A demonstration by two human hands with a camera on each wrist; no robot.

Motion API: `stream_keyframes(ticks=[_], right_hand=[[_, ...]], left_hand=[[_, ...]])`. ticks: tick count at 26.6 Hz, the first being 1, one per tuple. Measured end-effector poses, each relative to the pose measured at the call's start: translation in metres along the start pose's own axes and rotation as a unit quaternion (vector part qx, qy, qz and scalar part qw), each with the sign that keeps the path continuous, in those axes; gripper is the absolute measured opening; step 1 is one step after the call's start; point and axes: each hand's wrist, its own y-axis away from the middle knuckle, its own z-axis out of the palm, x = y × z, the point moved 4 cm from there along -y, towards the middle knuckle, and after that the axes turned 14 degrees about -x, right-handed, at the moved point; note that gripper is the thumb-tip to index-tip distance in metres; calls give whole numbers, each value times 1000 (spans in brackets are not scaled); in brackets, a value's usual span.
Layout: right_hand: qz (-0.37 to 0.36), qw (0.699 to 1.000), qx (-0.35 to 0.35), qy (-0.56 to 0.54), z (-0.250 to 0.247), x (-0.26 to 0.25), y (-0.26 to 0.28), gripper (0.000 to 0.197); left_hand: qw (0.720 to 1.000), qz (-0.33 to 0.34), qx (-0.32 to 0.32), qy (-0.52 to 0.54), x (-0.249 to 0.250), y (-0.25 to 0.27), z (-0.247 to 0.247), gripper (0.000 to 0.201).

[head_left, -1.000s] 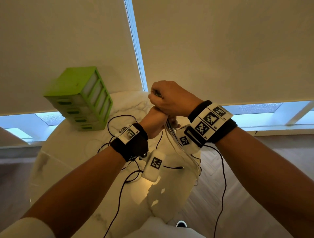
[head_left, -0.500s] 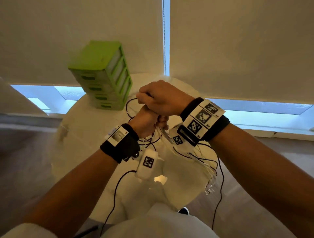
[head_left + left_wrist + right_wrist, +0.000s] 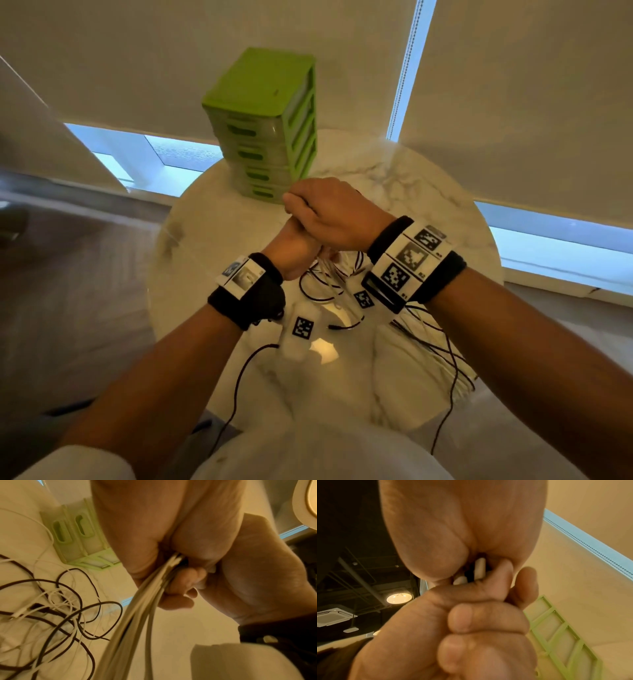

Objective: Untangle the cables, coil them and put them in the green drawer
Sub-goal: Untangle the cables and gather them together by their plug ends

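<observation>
Over the middle of the round marble table (image 3: 411, 192) my two hands are pressed together. My left hand (image 3: 294, 250) is a fist around a bundle of white cable (image 3: 137, 615) that hangs down from it. My right hand (image 3: 329, 212) sits on top of the left, its fingers curled round the bundle's upper end; white cable ends (image 3: 480, 566) show between its fingers. A black cable (image 3: 109, 602) lies in loose loops on the table below, tangled with thin white cable. The green drawer unit (image 3: 263, 102) stands just behind my hands, all its drawers closed.
White and black strands (image 3: 455, 377) trail over the table's right edge toward the floor. A black plug end (image 3: 334, 327) lies near the table's front. Window blinds hang behind the table. The table's left half is bare marble.
My view has swung so the drawer unit now stands straight ahead, close behind my hands. The hands stay clasped on the white bundle, and its hanging strands have shifted to the right.
</observation>
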Motion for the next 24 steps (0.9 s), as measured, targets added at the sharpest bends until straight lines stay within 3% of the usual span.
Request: stream_keyframes(ticks=[2,4,6,8,10,12,13,19,24], right_hand=[[1,1000,-10,-18,4,-1,-8,37],[14,992,-42,-117,8,5,-13,37],[46,957,-54,-280,15,21,-11,35],[93,932,-25,-350,29,47,-5,37],[147,943,-110,-277,61,74,3,34],[212,944,-228,-112,99,103,19,31],[244,939,-237,-53,109,118,27,31],[323,926,-182,79,120,148,41,21],[302,917,-163,204,128,125,18,20]], left_hand=[[1000,-9,-17,23,-7,-1,-9,25],[998,-47,-23,27,-15,-1,-19,32],[994,-92,-27,47,-24,0,-30,43],[990,-119,-11,79,-33,5,-45,35],[986,-129,4,101,-42,10,-61,22],[983,-130,16,126,-53,15,-71,20],[982,-127,24,140,-57,16,-75,20],[972,-129,67,185,-78,22,-88,17],[973,-131,63,181,-76,16,-86,17]])
